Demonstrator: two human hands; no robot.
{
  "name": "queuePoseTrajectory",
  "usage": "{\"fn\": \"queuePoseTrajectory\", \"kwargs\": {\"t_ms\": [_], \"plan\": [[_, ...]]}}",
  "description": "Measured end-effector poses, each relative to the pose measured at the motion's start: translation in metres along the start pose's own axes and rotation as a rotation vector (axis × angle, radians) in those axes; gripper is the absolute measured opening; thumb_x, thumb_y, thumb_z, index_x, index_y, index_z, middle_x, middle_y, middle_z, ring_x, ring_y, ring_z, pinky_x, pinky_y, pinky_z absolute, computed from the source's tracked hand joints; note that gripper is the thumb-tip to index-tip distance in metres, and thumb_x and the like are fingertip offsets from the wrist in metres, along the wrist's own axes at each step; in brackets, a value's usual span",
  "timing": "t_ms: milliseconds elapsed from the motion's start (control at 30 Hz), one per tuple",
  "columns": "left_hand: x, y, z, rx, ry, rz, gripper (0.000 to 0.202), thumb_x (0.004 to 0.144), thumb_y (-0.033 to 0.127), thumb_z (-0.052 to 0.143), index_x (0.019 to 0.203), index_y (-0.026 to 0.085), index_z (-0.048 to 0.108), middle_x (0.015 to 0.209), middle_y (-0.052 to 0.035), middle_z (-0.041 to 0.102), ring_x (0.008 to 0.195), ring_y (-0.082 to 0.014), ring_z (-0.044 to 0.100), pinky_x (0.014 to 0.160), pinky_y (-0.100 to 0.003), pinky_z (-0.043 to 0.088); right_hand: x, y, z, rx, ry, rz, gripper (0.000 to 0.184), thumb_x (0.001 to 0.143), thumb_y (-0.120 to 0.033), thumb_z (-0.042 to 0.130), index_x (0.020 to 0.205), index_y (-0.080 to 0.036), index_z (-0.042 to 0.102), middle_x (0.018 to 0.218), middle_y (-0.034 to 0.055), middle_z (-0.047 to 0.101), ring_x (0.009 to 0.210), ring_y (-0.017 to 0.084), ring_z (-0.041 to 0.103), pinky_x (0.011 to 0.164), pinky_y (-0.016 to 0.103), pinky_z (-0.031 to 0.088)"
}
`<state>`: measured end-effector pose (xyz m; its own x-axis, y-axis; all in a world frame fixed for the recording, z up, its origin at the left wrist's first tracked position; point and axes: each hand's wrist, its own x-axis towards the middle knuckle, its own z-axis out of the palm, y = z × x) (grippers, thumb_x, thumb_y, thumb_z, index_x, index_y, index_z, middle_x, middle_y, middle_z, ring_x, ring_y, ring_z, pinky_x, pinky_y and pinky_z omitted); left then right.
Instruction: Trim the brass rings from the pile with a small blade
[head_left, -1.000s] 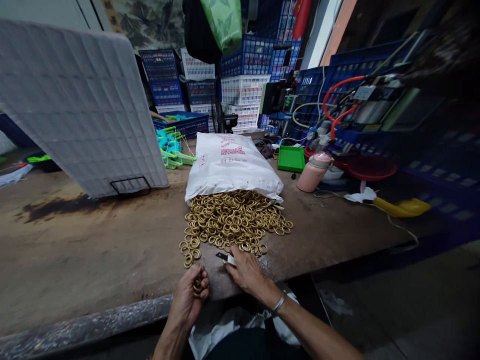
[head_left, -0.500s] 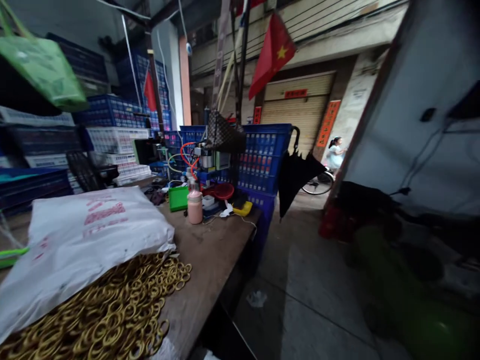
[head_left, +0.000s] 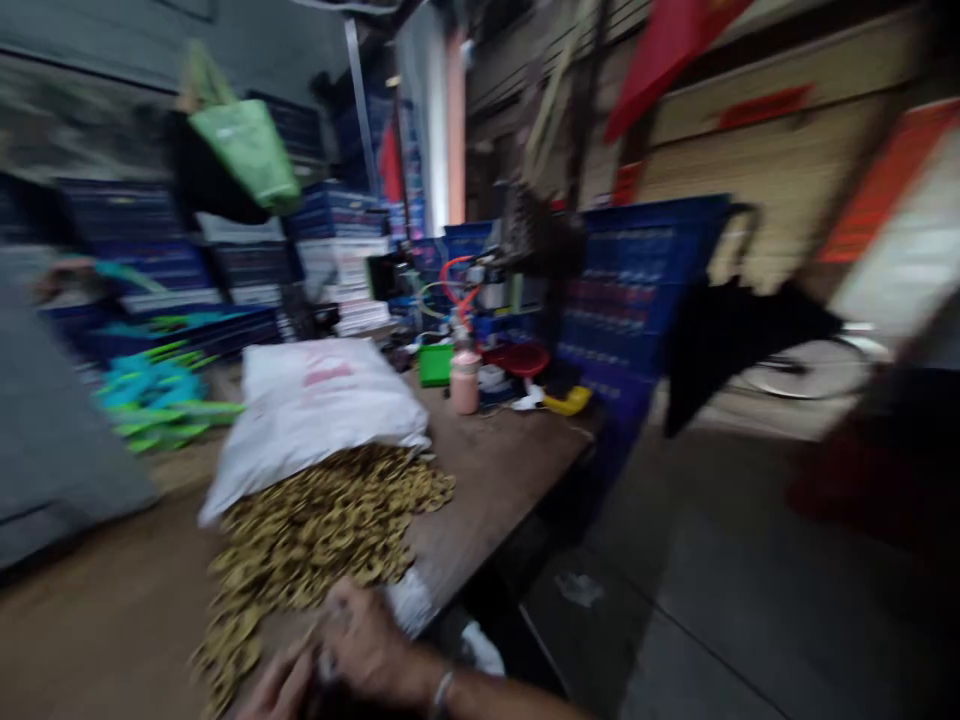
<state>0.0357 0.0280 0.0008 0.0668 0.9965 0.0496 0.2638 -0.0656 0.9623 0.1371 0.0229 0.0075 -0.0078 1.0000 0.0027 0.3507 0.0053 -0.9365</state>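
My right hand [head_left: 364,640], with a band at the wrist, is at the bottom of the view, just in front of a pile of brass-coloured rings [head_left: 322,520]. Its fingers are curled closed; blur hides what lies in them. Close beside it on the left, my left hand [head_left: 285,688] is cut off by the lower edge, its fingers bent together toward the right hand. Whatever is between the two hands is too smeared to name. The rings spill from under a white woven sack [head_left: 330,395] with red print onto the brown table [head_left: 487,480].
Behind the sack are a pink bottle [head_left: 465,380], a green tray [head_left: 435,365] and a red dish [head_left: 517,358]. Cyan and green strips [head_left: 157,400] lie at left. A black umbrella [head_left: 727,340] hangs on blue crates [head_left: 637,290] beyond the table's right edge.
The view has swung left and back, so the sack and rings appear farther right and smaller. Both my hands have come into view at the bottom.
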Motion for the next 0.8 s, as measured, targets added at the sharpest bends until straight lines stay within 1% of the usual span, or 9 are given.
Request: {"fn": "queuePoseTrajectory", "kwargs": {"t_ms": [33,100,200,267,333,400,500,633,800], "plan": [[-0.011,-0.002,-0.011,0.024,0.041,-0.017,0.025,0.078,0.040,0.052,0.090,0.020,0.060,0.085,-0.0040,0.062,0.076,-0.0184,0.058,0.064,-0.031,0.049,-0.004,-0.004,0.001,0.021,0.010,0.010,0.003,0.072,-0.019,0.053,0.071,-0.018,0.049,0.060,-0.0067,0.045,0.057,0.007,0.042,0.052,0.017,0.031],[-0.028,-0.002,-0.024,0.054,0.072,-0.010,0.027,0.074,0.044,0.054,0.075,0.018,0.061,0.065,-0.0011,0.058,0.066,-0.0178,0.056,0.060,-0.028,0.046,-0.005,-0.010,-0.004,0.093,-0.066,-0.012,0.007,0.076,-0.022,0.047,0.070,-0.018,0.046,0.058,-0.0066,0.044,0.056,0.007,0.042,0.053,0.017,0.032],[-0.036,0.005,-0.026,0.107,0.079,0.120,0.026,0.077,0.038,0.049,0.065,0.017,0.059,0.061,0.0001,0.056,0.062,-0.0153,0.053,0.062,-0.025,0.042,-0.004,-0.016,-0.012,0.113,-0.180,-0.039,0.016,0.079,-0.027,0.041,0.066,-0.019,0.043,0.052,-0.0067,0.043,0.053,0.008,0.043,0.057,0.019,0.034],[-0.037,0.011,-0.023,0.122,0.083,0.147,0.023,0.078,0.033,0.048,0.063,0.017,0.058,0.061,0.0005,0.055,0.060,-0.0140,0.050,0.061,-0.024,0.040,-0.006,-0.017,-0.014,0.119,-0.183,-0.033,0.018,0.079,-0.030,0.042,0.065,-0.019,0.043,0.052,-0.0065,0.044,0.052,0.008,0.042,0.058,0.020,0.034],[-0.038,0.016,-0.022,0.074,0.079,0.126,0.021,0.078,0.030,0.048,0.064,0.017,0.057,0.061,0.0010,0.055,0.060,-0.0133,0.049,0.061,-0.023,0.039,-0.008,-0.015,-0.012,0.116,-0.182,-0.034,0.020,0.078,-0.031,0.044,0.063,-0.019,0.043,0.052,-0.0060,0.045,0.053,0.009,0.043,0.058,0.020,0.034],[-0.042,0.021,-0.020,-0.020,0.055,0.058,0.021,0.077,0.030,0.048,0.063,0.017,0.056,0.058,0.0021,0.053,0.057,-0.0118,0.047,0.058,-0.021,0.038,-0.010,-0.012,-0.010,0.112,-0.177,-0.031,0.020,0.077,-0.032,0.045,0.062,-0.019,0.043,0.053,-0.0058,0.045,0.054,0.009,0.044,0.058,0.021,0.035],[-0.047,0.025,-0.018,-0.207,0.021,-0.118,0.022,0.075,0.034,0.051,0.063,0.016,0.053,0.054,0.0047,0.046,0.048,-0.0080,0.039,0.048,-0.019,0.033,-0.013,-0.008,-0.008,0.122,-0.181,-0.022,0.020,0.077,-0.033,0.044,0.063,-0.019,0.044,0.054,-0.0056,0.046,0.056,0.009,0.044,0.058,0.020,0.035],[-0.052,0.022,-0.016,-0.444,-0.033,-0.331,0.029,0.072,0.044,0.055,0.066,0.017,0.048,0.052,0.0069,0.043,0.040,-0.0044,0.031,0.039,-0.016,0.024,-0.016,-0.006,-0.007,0.163,-0.203,0.004,0.019,0.078,-0.032,0.042,0.064,-0.018,0.044,0.056,-0.0056,0.043,0.056,0.009,0.042,0.056,0.020,0.035],[-0.054,0.018,-0.016,-0.589,-0.070,-0.418,0.033,0.068,0.048,0.058,0.066,0.017,0.044,0.054,0.0073,0.042,0.038,-0.0024,0.029,0.036,-0.015,0.017,-0.018,-0.002,-0.002,0.227,-0.250,0.044,0.017,0.077,-0.031,0.043,0.066,-0.018,0.045,0.057,-0.0051,0.045,0.054,0.008,0.042,0.054,0.019,0.035]]}}
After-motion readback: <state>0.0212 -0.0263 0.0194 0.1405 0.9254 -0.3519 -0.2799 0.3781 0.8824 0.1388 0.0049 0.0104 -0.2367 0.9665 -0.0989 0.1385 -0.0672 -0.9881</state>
